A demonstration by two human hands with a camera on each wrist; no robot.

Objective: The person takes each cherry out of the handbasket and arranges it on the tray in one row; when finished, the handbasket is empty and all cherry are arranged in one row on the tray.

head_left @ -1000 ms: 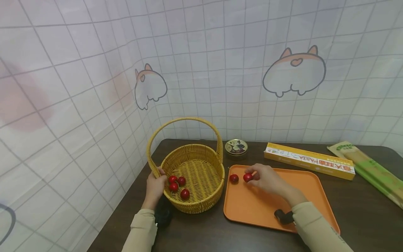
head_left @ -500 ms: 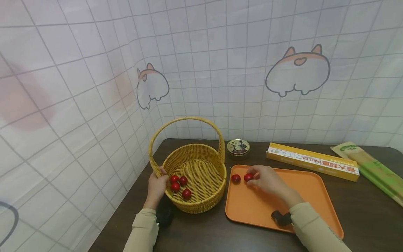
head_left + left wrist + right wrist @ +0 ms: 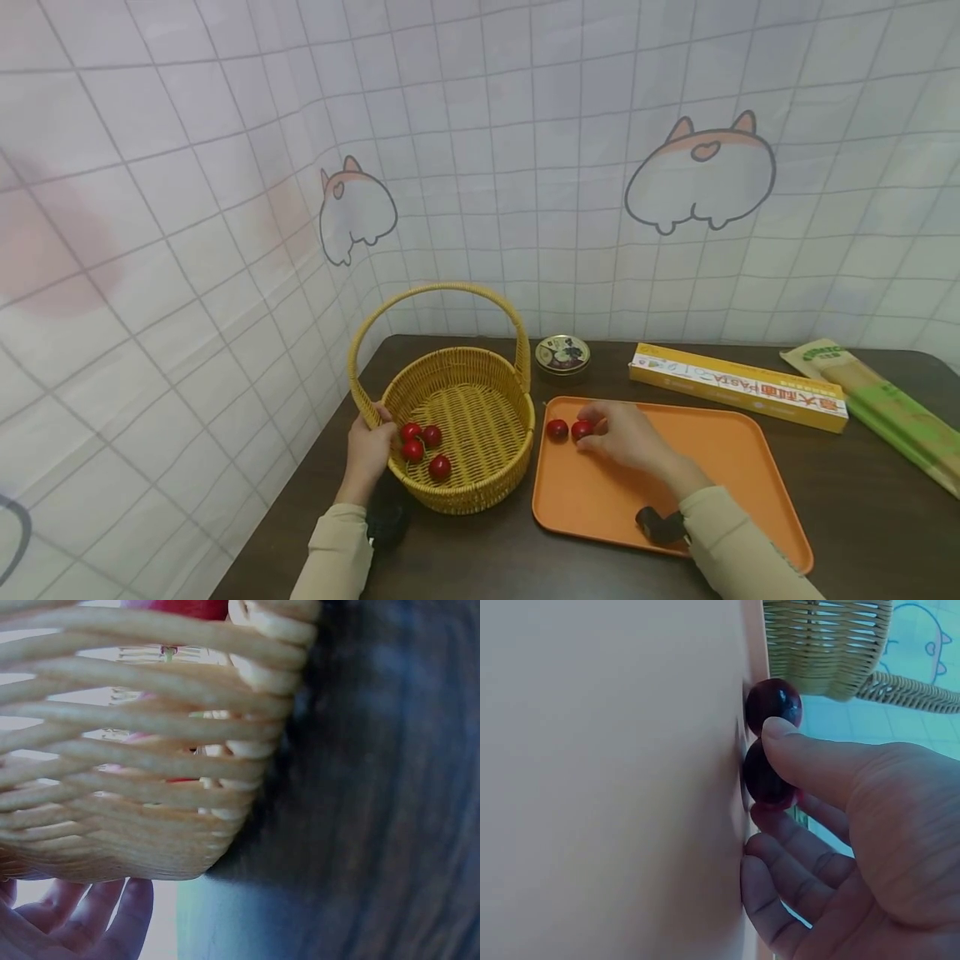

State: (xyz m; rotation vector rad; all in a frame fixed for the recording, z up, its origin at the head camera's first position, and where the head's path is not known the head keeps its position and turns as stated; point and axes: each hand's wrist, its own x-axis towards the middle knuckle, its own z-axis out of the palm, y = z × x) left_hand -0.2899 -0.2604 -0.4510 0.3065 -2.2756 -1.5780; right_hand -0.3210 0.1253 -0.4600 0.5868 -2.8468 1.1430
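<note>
My left hand (image 3: 369, 450) grips the near-left side of a yellow wicker basket (image 3: 480, 492), at the foot of its arched handle. Several red cherries (image 3: 440, 467) lie inside, on the left part of its floor. In the left wrist view, curled fingers (image 3: 124, 919) show beneath the woven wall (image 3: 135, 765). Over an orange tray (image 3: 600, 508), my right hand (image 3: 626, 433) pinches a cherry (image 3: 582, 430) between thumb and fingers. Another cherry (image 3: 557, 430) sits just left of it; in the right wrist view this second cherry (image 3: 772, 705) appears against the held cherry (image 3: 769, 776).
Behind the tray stands a round tin (image 3: 562, 354). A yellow pasta box (image 3: 738, 387) and a green packet (image 3: 877, 408) lie at the back right. Black devices (image 3: 660, 526) sit by both wrists. A patterned cloth wall (image 3: 510, 208) rises behind the dark table (image 3: 487, 567).
My right hand has shifted slightly left over the tray, closing its fingers on the cherry. A darker red patch seen beside that cherry a second ago is now hidden. My left hand stays put.
</note>
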